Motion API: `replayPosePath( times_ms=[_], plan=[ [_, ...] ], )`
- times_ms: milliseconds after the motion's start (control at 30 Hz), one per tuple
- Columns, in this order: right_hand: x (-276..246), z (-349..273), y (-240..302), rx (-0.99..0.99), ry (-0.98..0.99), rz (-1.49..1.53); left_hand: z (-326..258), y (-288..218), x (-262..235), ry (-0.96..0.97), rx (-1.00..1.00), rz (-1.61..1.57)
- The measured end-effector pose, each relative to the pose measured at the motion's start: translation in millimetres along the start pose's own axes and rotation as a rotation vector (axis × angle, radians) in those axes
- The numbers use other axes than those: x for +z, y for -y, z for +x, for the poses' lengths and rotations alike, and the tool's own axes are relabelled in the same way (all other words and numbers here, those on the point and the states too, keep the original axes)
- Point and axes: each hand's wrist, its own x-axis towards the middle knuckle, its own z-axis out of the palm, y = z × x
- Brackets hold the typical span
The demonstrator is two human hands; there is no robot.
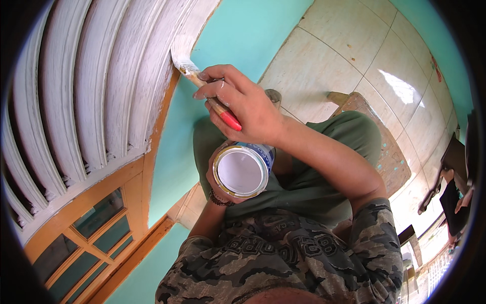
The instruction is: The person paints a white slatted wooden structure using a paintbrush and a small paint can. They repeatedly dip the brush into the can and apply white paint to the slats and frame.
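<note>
My right hand (245,104) grips a paintbrush (230,120) with a worn wooden handle that ends in red. Its white-loaded bristles (183,60) press against the edge of a white-painted louvred panel (114,66), beside the turquoise wall (230,35). Lower down, my left hand (218,195) is wrapped round a paint can (242,172) above my lap. White paint shows inside the can, and some has smeared its rim. Flecks of white mark my right fingers. Most of my left fingers are hidden by the can.
Under the panel runs an orange-brown wooden frame with glass panes (101,218). A paint-spotted wooden stool (387,152) stands under or beside my right leg on the tiled floor (329,55). Dark objects, hard to make out, stand at the far right rim.
</note>
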Motion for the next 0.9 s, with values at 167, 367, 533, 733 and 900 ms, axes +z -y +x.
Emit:
replayPosePath(
  times_ms=[167, 367, 533, 733, 900],
  plan=[
    [-2.1, -1.5, 3.4, -0.021, 0.049, 0.017, -13.2, 7.8, -2.8, 0.036, -0.001, 0.072],
    [-20.3, -13.4, 17.8, 0.004, -0.088, -0.009, 18.9, -8.6, 13.5, -0.093, 0.051, -0.183],
    [-14.0, -3.6, -1.1, -0.031, -0.203, -0.125, 13.2, -8.0, 7.5, -0.022, -0.060, -0.181],
    [-1.8, -4.4, -0.9, 0.005, -0.008, -0.053, 9.3, -4.4, 8.0, -0.057, 0.015, -0.140],
    [-0.5, -5.9, -1.6, 0.008, 0.080, 0.016, 3.2, -4.1, 7.4, -0.034, 0.008, -0.098]
  ],
)
